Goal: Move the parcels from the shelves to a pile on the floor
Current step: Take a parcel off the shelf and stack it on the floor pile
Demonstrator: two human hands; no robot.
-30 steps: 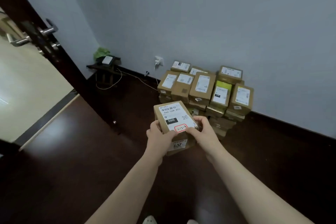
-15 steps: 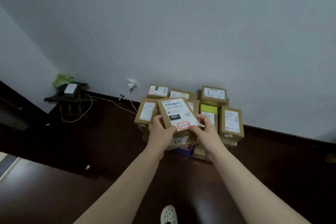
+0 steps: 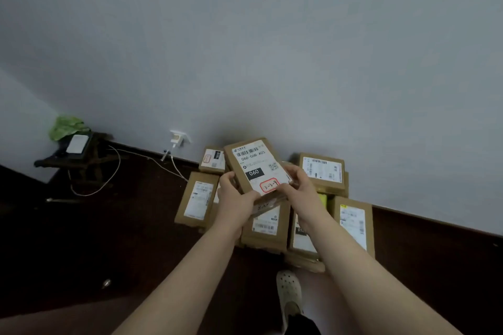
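Observation:
I hold a brown cardboard parcel (image 3: 254,164) with a white label reading "060" and a red-ringed handwritten mark, tilted toward me. A second, thinner parcel (image 3: 268,202) is pressed under it. My left hand (image 3: 234,196) grips the left edge and my right hand (image 3: 296,187) grips the right edge. Right below and behind them lies the pile of parcels (image 3: 197,198) on the dark floor against the grey wall, several boxes with white labels facing up. My arms hide the pile's middle.
A small dark stool (image 3: 73,155) with a white device and a green bag stands at the left by the wall. A charger (image 3: 177,140) hangs in a wall socket, with its cable trailing over the floor. My foot in a pale clog (image 3: 290,291) stands just before the pile.
I have stepped closer to the pile, and the held parcels have moved forward to hang over it. The doorway has dropped out of sight on the left.

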